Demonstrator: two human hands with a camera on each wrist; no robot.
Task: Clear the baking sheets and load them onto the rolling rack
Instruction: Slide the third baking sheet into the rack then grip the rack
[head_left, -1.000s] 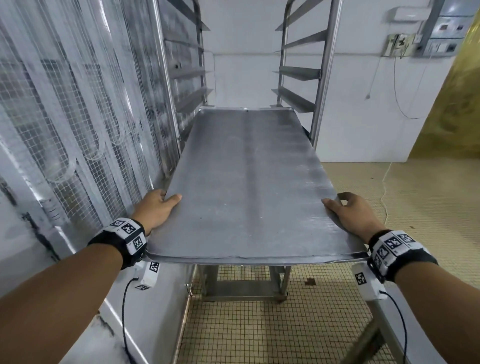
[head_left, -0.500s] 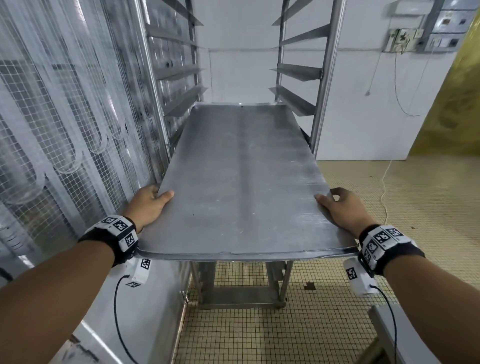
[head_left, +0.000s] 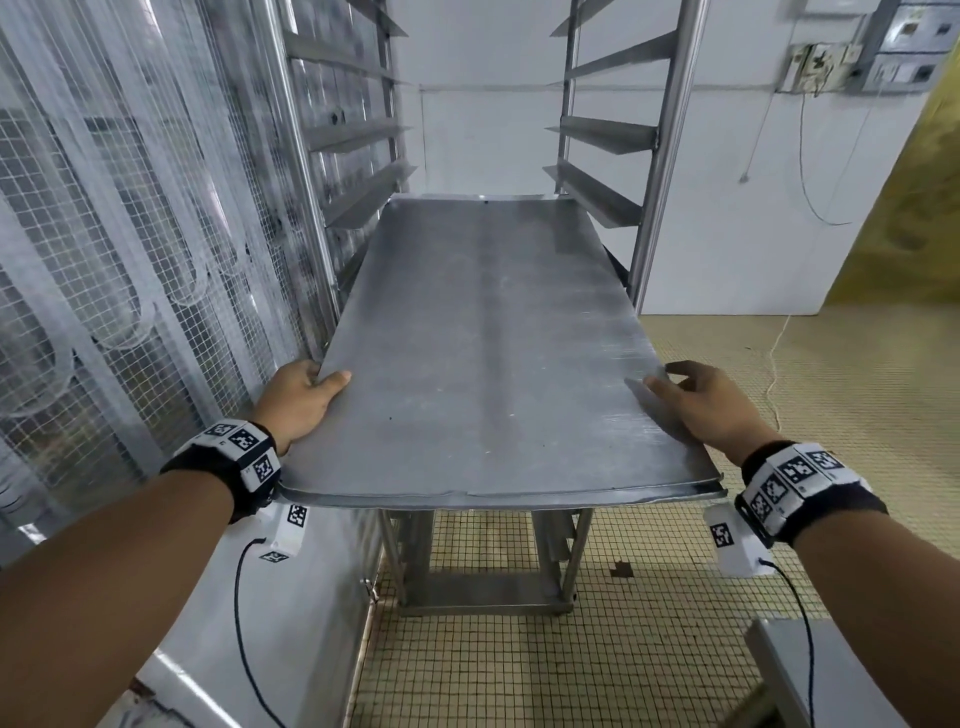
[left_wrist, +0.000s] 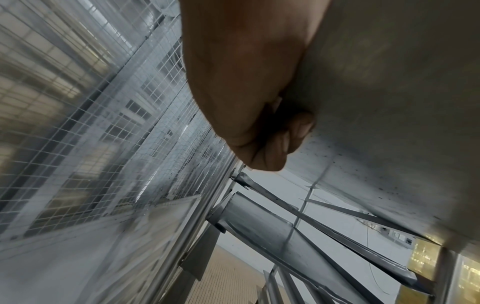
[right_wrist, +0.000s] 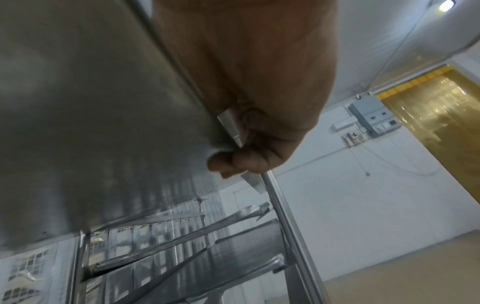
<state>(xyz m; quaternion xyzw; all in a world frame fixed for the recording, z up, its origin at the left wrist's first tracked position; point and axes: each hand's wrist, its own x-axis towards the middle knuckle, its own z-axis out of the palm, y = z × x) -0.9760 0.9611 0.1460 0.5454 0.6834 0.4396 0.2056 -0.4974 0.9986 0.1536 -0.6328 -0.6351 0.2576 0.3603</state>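
Observation:
I hold a large bare metal baking sheet (head_left: 483, 353) level, its far half between the uprights of the steel rolling rack (head_left: 670, 145). My left hand (head_left: 301, 400) grips its left edge, thumb on top and fingers curled underneath (left_wrist: 275, 148). My right hand (head_left: 696, 405) grips the right edge the same way, fingers wrapped below the sheet's underside (right_wrist: 91, 123). The sheet's far end lies near the rack's angled side runners (head_left: 592, 195). The near edge of the sheet shows a second layer just below it.
A wire-mesh partition (head_left: 130, 234) runs close along the left. White walls stand behind and right of the rack, with a switch box (head_left: 909, 47) and a yellow strip curtain (head_left: 914, 218). Tiled floor (head_left: 519, 665) lies below; a grey table corner (head_left: 810, 675) is at bottom right.
The sheet has slid farther forward into the rack, and I have stepped closer. Both hands keep the same grip on its side edges.

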